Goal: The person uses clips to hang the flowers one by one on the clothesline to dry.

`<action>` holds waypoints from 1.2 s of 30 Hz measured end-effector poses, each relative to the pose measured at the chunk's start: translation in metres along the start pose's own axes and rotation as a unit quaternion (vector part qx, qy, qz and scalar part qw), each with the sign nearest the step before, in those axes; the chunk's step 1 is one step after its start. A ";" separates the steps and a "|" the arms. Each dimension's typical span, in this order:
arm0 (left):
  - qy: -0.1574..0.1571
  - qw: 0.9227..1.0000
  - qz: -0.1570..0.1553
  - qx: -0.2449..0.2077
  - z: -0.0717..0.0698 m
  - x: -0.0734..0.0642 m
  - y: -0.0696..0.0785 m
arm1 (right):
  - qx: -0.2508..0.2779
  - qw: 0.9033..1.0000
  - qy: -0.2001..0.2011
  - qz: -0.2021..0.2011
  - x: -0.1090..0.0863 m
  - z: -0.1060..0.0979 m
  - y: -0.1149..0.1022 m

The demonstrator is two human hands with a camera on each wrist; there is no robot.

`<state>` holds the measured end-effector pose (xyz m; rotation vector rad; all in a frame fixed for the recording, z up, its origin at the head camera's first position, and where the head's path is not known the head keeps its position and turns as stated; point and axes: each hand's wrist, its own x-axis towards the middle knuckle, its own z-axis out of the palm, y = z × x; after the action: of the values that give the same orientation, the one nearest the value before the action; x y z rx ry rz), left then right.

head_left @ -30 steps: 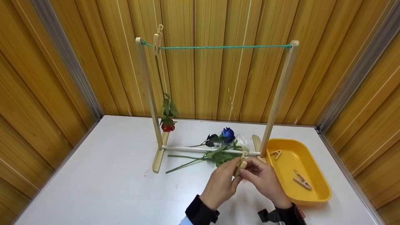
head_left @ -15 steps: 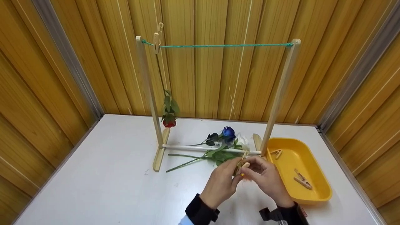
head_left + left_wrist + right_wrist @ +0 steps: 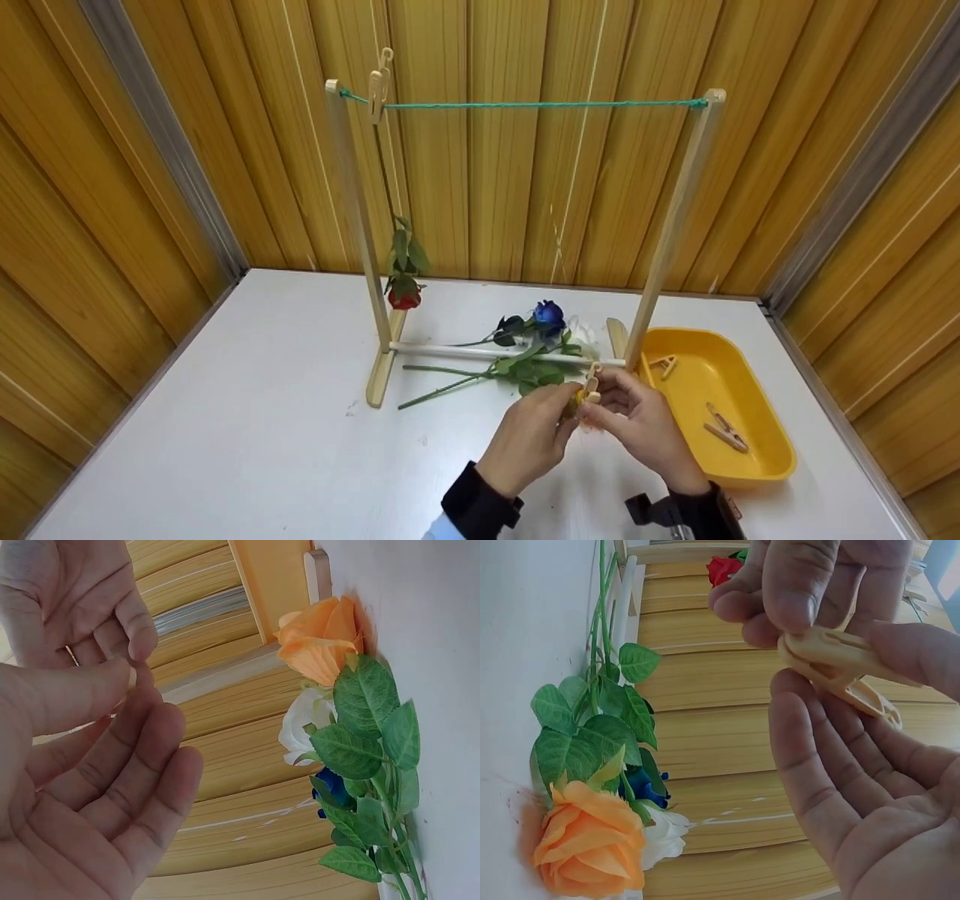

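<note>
Between my two hands is a light wooden clothespin (image 3: pixel 840 664). My right hand (image 3: pixel 637 424) holds it between thumb and fingers. At its other end, the thumb and forefinger of my left hand (image 3: pixel 529 431) pinch the tip. Just beyond them lie an orange rose (image 3: pixel 592 840), a white rose (image 3: pixel 304 724) and a blue rose (image 3: pixel 549 319), their leafy green stems on the table. From the green cord (image 3: pixel 525 105), a red rose (image 3: pixel 405 294) hangs head down, its stem clipped by another clothespin (image 3: pixel 376 94). In the head view my hands mostly hide the orange rose.
A wooden frame with left post (image 3: pixel 356 217) and right post (image 3: pixel 679 225) carries the cord. Its white lower bar (image 3: pixel 450 352) crosses near the stems. To the right of my hands stands a yellow tray (image 3: pixel 772 450) holding loose clothespins (image 3: pixel 726 433). Panelled walls enclose the table (image 3: pixel 247 420).
The clothespin has turned a little between my fingers and sits slightly further right. Both hands otherwise stay in place, and the view has tilted down slightly.
</note>
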<state>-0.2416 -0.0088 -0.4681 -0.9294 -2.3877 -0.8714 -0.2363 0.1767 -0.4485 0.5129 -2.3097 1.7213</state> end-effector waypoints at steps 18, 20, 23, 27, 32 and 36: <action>0.064 0.982 -0.102 0.146 -0.025 -0.008 -0.068 | -0.027 0.996 0.059 0.067 -0.002 -0.019 -0.002; 0.065 0.978 -0.111 0.167 -0.025 -0.008 -0.078 | -0.026 0.996 0.058 0.065 -0.002 -0.020 -0.001; 0.062 0.972 -0.121 0.190 -0.024 -0.006 -0.091 | -0.028 0.996 0.057 0.056 -0.002 -0.021 -0.001; 0.049 0.965 -0.138 0.219 -0.019 -0.003 -0.104 | -0.030 0.997 0.055 0.050 -0.002 -0.021 -0.001; 0.034 0.960 -0.149 0.237 -0.008 0.003 -0.113 | -0.022 0.997 0.058 0.051 -0.003 -0.022 -0.002; 0.029 0.954 -0.155 0.256 0.003 0.008 -0.118 | -0.022 0.997 0.058 0.045 -0.003 -0.022 -0.001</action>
<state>-0.3321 -0.0712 -0.5124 -0.3284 -2.5575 -0.3315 -0.2337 0.1984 -0.4424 0.2969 -2.3157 1.6862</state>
